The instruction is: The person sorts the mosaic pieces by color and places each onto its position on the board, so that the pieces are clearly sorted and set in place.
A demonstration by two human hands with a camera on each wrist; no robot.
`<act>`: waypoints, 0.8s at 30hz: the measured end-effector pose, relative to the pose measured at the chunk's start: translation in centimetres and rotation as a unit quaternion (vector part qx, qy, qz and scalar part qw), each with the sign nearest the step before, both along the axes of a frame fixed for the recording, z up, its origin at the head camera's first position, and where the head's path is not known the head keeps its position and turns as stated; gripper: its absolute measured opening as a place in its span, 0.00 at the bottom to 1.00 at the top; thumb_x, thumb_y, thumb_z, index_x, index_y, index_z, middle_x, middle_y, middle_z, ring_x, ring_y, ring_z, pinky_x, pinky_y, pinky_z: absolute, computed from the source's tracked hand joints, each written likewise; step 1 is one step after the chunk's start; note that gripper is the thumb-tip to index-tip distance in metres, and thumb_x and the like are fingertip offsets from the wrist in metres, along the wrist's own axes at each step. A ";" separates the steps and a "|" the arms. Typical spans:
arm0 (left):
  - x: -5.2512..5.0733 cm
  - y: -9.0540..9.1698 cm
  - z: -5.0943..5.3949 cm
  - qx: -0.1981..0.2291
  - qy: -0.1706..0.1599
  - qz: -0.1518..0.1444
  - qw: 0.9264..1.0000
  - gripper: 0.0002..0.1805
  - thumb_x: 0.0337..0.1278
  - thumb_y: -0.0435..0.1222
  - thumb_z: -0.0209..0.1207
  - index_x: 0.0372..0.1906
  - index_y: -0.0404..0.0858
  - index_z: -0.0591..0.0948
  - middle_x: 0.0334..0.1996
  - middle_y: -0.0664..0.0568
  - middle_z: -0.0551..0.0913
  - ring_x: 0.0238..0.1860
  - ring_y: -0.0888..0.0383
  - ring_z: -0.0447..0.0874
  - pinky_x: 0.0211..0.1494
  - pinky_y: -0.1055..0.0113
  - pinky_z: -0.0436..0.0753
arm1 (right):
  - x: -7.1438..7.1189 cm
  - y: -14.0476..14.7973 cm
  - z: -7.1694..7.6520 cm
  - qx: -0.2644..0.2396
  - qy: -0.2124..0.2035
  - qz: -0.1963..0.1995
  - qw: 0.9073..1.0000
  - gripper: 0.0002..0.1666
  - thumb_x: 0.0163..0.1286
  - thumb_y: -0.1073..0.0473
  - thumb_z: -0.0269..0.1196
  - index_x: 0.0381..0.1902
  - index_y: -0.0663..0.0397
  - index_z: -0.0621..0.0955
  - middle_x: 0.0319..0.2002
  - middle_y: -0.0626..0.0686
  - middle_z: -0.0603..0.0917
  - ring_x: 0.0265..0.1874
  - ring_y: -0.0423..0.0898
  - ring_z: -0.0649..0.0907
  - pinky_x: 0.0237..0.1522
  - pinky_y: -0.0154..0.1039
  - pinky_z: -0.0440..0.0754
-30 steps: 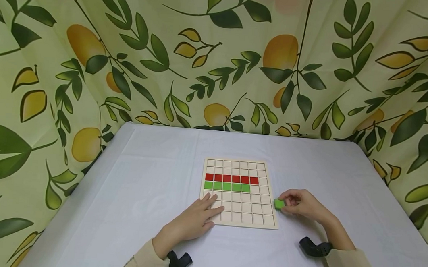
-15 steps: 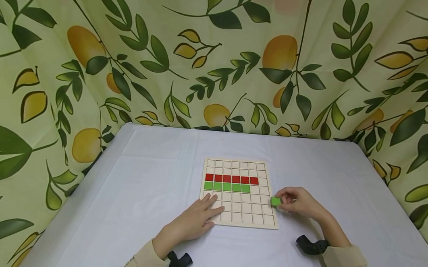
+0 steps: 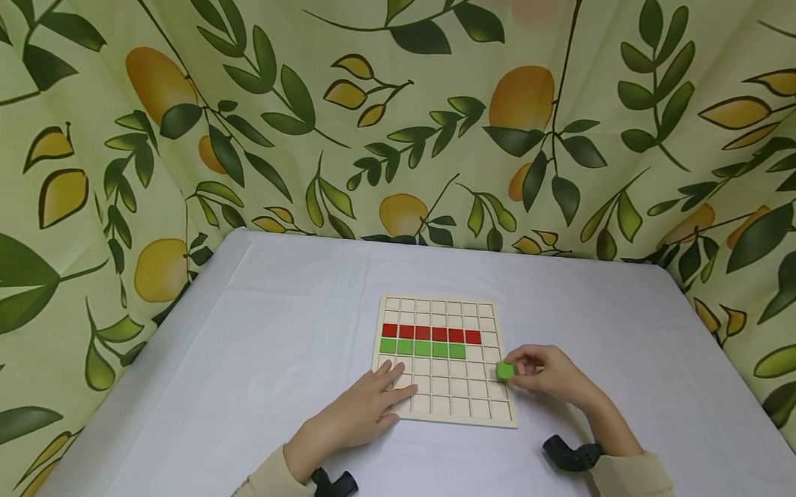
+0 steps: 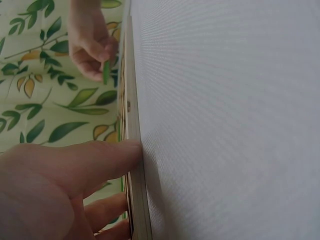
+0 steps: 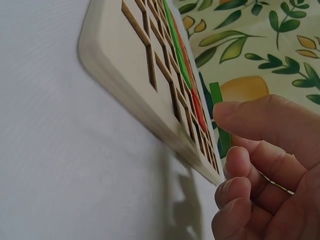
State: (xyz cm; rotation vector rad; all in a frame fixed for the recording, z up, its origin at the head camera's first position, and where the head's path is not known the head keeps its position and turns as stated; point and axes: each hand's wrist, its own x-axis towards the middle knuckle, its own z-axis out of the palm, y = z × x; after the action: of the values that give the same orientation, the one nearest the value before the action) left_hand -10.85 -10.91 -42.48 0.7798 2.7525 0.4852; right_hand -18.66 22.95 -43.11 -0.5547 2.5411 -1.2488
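A pale wooden grid board (image 3: 441,406) lies flat on the table. It bears a row of red square tiles (image 3: 423,333) and, just below, a shorter row of green tiles (image 3: 423,348). My left hand (image 3: 356,411) rests on the board's lower left corner with fingers spread; in the left wrist view its thumb (image 4: 100,162) touches the board's edge. Between thumb and fingertips, my right hand (image 3: 553,375) pinches a loose green square tile (image 3: 505,372). The right wrist view shows this green tile (image 5: 220,120) edge-on, raised above the board's right side.
A white cloth (image 3: 286,325) covers the table. Behind it hangs a curtain (image 3: 435,190) printed with leaves and fruit. Black wrist-worn devices sit at the left wrist (image 3: 334,489) and right wrist (image 3: 571,454), close above the cloth.
My right hand has moved left and slightly away from me, carrying the green tile from beside the board to over its right edge. The left hand has stayed put.
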 end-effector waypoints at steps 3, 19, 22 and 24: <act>0.0 0.0 0.0 -0.001 0.000 -0.001 1.000 0.26 0.67 0.39 0.53 0.69 0.51 0.69 0.76 0.46 0.59 0.78 0.45 0.53 0.77 0.46 0.61 | 0.0 -0.3 0.1 -0.008 0.004 0.005 1.000 0.17 0.52 0.67 0.71 0.40 0.68 0.81 0.25 0.48 0.73 0.25 0.32 0.69 0.25 0.26 0.69; -0.1 0.0 -0.2 -0.002 0.007 -0.003 1.000 0.26 0.67 0.39 0.53 0.69 0.51 0.69 0.76 0.46 0.59 0.78 0.46 0.53 0.77 0.46 0.61 | -0.7 -1.5 0.0 -0.009 0.014 0.010 1.000 0.16 0.51 0.68 0.71 0.38 0.69 0.81 0.23 0.48 0.72 0.24 0.32 0.70 0.26 0.26 0.69; -0.1 0.0 -0.2 -0.001 0.004 -0.001 1.000 0.26 0.67 0.39 0.53 0.69 0.51 0.69 0.76 0.46 0.59 0.78 0.46 0.53 0.77 0.46 0.61 | -0.8 -1.7 0.1 -0.012 0.011 0.010 1.000 0.16 0.51 0.68 0.71 0.39 0.69 0.81 0.23 0.48 0.72 0.24 0.32 0.70 0.25 0.26 0.69; -0.1 0.0 -0.2 -0.001 0.003 -0.001 1.000 0.26 0.67 0.39 0.53 0.69 0.51 0.69 0.76 0.46 0.59 0.78 0.46 0.53 0.77 0.46 0.61 | -0.9 -1.8 0.1 -0.012 0.010 0.009 1.000 0.17 0.51 0.68 0.71 0.39 0.70 0.81 0.24 0.48 0.72 0.24 0.32 0.70 0.25 0.26 0.69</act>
State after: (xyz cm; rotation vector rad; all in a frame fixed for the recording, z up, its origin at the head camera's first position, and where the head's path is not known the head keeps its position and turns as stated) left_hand -10.92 -10.94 -42.65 0.7858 2.7576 0.4814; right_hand -19.56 21.15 -42.96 -0.5984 2.5348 -1.2753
